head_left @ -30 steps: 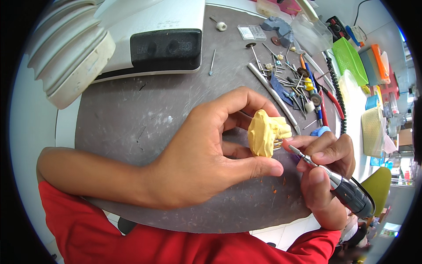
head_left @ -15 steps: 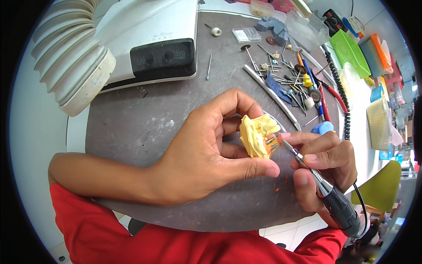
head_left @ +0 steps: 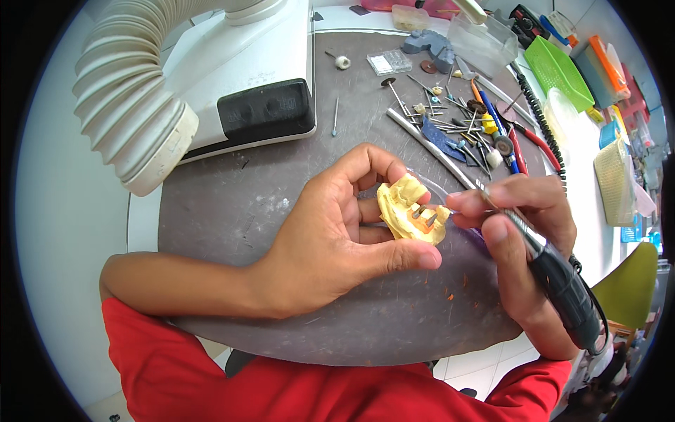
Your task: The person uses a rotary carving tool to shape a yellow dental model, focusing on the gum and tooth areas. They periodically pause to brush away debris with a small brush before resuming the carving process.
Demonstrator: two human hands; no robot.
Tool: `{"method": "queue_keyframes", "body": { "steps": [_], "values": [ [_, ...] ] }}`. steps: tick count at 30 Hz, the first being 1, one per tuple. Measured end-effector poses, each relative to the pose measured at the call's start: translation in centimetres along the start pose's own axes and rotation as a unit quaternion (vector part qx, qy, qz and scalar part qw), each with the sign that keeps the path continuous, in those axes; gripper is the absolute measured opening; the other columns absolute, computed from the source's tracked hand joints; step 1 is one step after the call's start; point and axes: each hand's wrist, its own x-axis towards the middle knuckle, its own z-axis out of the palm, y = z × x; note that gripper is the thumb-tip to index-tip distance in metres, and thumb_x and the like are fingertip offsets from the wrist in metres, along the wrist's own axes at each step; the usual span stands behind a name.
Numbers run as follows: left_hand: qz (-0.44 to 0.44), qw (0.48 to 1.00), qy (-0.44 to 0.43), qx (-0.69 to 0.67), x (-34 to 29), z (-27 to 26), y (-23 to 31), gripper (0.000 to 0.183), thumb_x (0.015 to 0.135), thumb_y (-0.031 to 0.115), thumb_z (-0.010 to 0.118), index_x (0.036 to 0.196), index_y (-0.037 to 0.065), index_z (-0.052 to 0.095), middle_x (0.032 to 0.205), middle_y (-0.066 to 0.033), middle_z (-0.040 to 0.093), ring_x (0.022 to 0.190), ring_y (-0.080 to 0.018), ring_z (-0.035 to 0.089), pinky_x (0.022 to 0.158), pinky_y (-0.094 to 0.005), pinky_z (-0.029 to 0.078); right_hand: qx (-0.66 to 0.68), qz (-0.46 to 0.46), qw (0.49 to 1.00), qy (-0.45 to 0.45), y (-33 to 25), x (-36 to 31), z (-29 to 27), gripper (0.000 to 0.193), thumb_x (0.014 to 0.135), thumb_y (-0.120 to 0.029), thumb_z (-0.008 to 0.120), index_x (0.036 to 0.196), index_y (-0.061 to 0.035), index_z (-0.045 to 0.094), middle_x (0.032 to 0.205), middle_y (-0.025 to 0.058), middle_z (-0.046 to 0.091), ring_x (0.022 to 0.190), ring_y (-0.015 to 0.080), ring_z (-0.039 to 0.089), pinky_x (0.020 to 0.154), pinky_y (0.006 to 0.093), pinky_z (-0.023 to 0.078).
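Closest to us, our left hand (head_left: 337, 243) curls around a yellow cast (head_left: 410, 213), thumb under it and fingers bent over its far side, so the cast sits held above the grey bench (head_left: 232, 204). Just right of it, our right hand (head_left: 524, 243) is closed around a handpiece (head_left: 555, 278) in a pen grip, its thin tip touching the cast's right side, where small metal posts and an orange patch show. Orange specks (head_left: 450, 295) lie on the bench below the right hand. Beyond the hands, scattered burs and pliers (head_left: 471, 123) lie to the upper right, near a green basket (head_left: 559, 70). Farther left, beyond the left hand, stands a white suction unit (head_left: 246, 77) with its ribbed hose (head_left: 133, 105).
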Motion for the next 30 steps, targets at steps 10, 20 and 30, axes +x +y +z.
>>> {"method": "queue_keyframes", "body": {
  "steps": [10, 20, 30],
  "values": [
    [0.019, 0.999, -0.033, -0.019, 0.3, -0.4, -0.3, 0.053, 0.075, 0.002, 0.076, 0.114, 0.005, 0.041, 0.120, -0.0082, 0.051, 0.113, -0.0155, 0.052, 0.099, -0.0315, 0.042, -0.014, -0.101, 0.995, -0.001, 1.5, 1.1, 0.8, 0.031, 0.071, -0.002, 0.078, 0.097, 0.0007, 0.061, 0.097, 0.0119, 0.065, 0.093, 0.0223, 0.065, 0.077, 0.0301, 0.051],
    [0.031, 0.999, -0.038, -0.019, 0.3, -0.2, -0.7, 0.047, 0.081, 0.000, 0.069, 0.120, 0.003, 0.042, 0.123, -0.0097, 0.050, 0.117, -0.0192, 0.051, 0.100, -0.0363, 0.045, 0.086, -0.016, 0.996, 0.017, 1.5, 0.6, 0.8, 0.024, 0.077, 0.003, 0.069, 0.097, -0.0003, 0.055, 0.101, 0.0145, 0.064, 0.101, 0.0222, 0.063, 0.084, 0.0304, 0.050],
    [0.049, 0.998, -0.036, 0.017, 0.4, -0.5, -0.6, 0.036, 0.085, -0.001, 0.063, 0.117, -0.001, 0.047, 0.122, -0.0116, 0.050, 0.114, -0.0190, 0.053, 0.097, -0.0348, 0.049, 0.134, 0.031, 0.990, 0.018, 1.2, 1.0, 0.4, 0.018, 0.085, 0.001, 0.061, 0.100, -0.0023, 0.051, 0.108, 0.0170, 0.063, 0.105, 0.0219, 0.061, 0.091, 0.0337, 0.050]
  ]
}}
